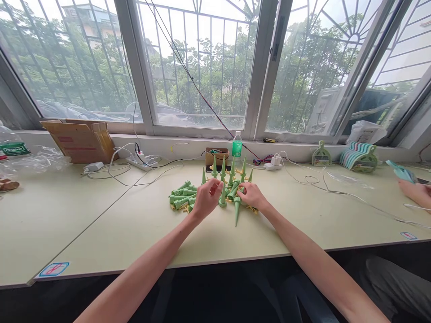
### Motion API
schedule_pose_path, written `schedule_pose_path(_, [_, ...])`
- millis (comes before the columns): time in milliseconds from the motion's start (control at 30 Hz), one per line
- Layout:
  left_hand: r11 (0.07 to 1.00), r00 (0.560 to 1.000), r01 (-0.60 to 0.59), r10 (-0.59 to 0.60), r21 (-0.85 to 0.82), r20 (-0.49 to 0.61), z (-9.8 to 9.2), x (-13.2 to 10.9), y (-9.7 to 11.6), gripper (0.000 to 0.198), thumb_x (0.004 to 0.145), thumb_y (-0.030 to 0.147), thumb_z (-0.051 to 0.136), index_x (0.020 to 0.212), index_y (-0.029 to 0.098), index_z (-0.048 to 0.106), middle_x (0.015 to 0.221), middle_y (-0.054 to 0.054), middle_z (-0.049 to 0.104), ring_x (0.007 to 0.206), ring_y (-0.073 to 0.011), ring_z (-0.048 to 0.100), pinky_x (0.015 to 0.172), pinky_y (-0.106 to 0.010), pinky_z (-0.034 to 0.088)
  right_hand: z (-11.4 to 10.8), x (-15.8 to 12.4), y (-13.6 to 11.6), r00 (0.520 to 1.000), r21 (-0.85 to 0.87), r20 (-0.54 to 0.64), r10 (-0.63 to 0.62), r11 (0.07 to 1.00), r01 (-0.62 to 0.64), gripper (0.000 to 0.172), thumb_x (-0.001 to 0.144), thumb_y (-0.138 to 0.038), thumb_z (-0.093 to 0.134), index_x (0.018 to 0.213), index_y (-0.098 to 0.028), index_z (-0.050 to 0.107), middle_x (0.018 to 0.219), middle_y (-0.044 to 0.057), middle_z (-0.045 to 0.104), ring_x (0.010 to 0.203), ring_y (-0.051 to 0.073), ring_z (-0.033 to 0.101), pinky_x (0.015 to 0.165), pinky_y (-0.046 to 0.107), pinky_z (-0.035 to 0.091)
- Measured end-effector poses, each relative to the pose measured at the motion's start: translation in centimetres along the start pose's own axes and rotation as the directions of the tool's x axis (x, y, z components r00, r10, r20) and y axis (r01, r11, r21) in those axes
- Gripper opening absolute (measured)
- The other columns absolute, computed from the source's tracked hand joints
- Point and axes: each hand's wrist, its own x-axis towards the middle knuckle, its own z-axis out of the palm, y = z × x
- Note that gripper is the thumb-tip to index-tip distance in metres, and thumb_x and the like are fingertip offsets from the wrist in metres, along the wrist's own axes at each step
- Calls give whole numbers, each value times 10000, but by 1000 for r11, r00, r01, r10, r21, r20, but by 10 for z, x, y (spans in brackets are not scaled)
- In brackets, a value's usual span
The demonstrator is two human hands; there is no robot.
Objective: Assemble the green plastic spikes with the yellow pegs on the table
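Observation:
A heap of green plastic cone spikes [182, 197] with small yellow parts lies on the pale table [134, 224], near its middle. Several spikes [223, 169] stand upright at the back of the heap. My left hand [206, 198] is closed with its fingertips pinched over the heap, next to an upright green spike [222, 197]. My right hand [252, 196] is closed on a green spike [237, 210] whose tip points toward me.
Along the window sill stand a cardboard box [81, 140], a power strip with cables [139, 160], a green bottle [237, 145] and a small brown box [217, 157]. Another person's hand [415, 190] holding a teal object is at the right edge.

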Motion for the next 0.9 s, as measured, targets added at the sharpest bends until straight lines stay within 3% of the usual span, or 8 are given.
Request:
schedule_pose_path(233, [975,958,-196,169,99,232,5,-9,-1,352,924,364,418,645,179,526,520,32,394,505,-95,316,534,-226,296,-2,0,-3,999,-44,42,12,999,-10,255,839,-276,534,999,-158,695,725,47,637,705,163,563,654,245,375])
schedule_pose_path(900, [970,941,-218,180,106,288,5,-8,-3,357,919,342,411,603,180,449,517,33,352,507,-101,303,534,-234,272,-4,-1,-4,998,-3,56,-31,1000,31,161,796,-268,591,866,-213,724,731,14,661,694,150,559,658,250,381])
